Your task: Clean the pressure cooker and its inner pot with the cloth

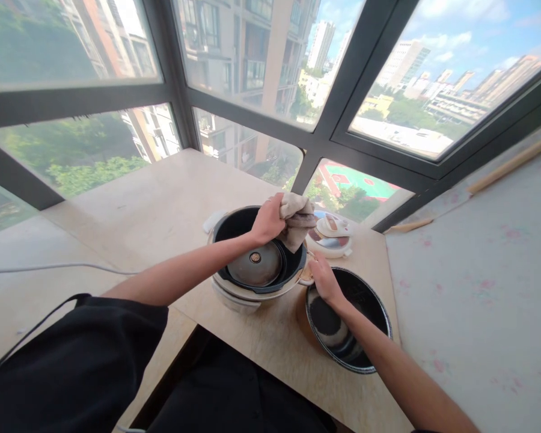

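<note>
My left hand (269, 221) is closed around a crumpled, stained cloth (297, 218) above the far right rim of a pressure cooker body (237, 300). The cooker stands open, with its dark inner wall and a round heating plate (255, 270) in view. My right hand (324, 276) grips the cooker's pale side handle (306, 280) on the right; part of the grip is hidden. Just below that hand sits the removed inner pot (379, 307), dark inside with a silvery rim. My right forearm crosses over it.
Behind the cooker, the white lid (331, 233) lies near the window. A grey cord (72, 266) runs across the pale stone sill (130, 222) at left. Dark window frames (247, 123) close off the back, and a flowered wall (469, 288) bounds the right.
</note>
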Available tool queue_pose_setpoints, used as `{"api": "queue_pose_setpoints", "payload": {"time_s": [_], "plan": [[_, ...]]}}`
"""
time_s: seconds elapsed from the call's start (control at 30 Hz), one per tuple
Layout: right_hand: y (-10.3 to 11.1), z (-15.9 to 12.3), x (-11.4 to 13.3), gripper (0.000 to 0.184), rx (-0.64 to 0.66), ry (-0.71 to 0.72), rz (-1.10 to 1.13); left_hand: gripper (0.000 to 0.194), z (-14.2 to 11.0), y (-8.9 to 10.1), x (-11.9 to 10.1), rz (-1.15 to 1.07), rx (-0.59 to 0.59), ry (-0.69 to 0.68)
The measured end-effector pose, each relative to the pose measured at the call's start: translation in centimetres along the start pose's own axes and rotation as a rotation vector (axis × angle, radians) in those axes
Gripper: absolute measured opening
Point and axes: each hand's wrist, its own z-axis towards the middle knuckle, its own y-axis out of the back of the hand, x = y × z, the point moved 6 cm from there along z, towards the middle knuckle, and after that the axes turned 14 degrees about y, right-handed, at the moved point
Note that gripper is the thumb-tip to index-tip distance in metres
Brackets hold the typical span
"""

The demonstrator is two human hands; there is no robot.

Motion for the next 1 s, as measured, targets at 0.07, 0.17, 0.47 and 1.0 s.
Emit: {"api": "queue_pose_setpoints", "payload": {"time_s": [0.07,0.17,0.47,1.0], "plan": [[0.0,0.0,0.0,0.021,0.005,-0.004,0.001,0.048,-0.9,-0.6,0.3,-0.046,-0.028,0.067],[-0.1,0.0,-0.1,0.020,0.002,-0.007,0.005,0.051,-2.2,-1.6,1.3,-0.076,-0.011,0.260],[-0.1,0.1,-0.5,0.023,-0.024,-0.001,0.044,0.061,-5.7,-4.2,1.5,-0.127,0.267,0.337],[0.3,0.3,0.1,0.025,0.060,0.046,0.010,0.058,-9.4,-0.4,0.5,-0.215,0.863,0.057]]}}
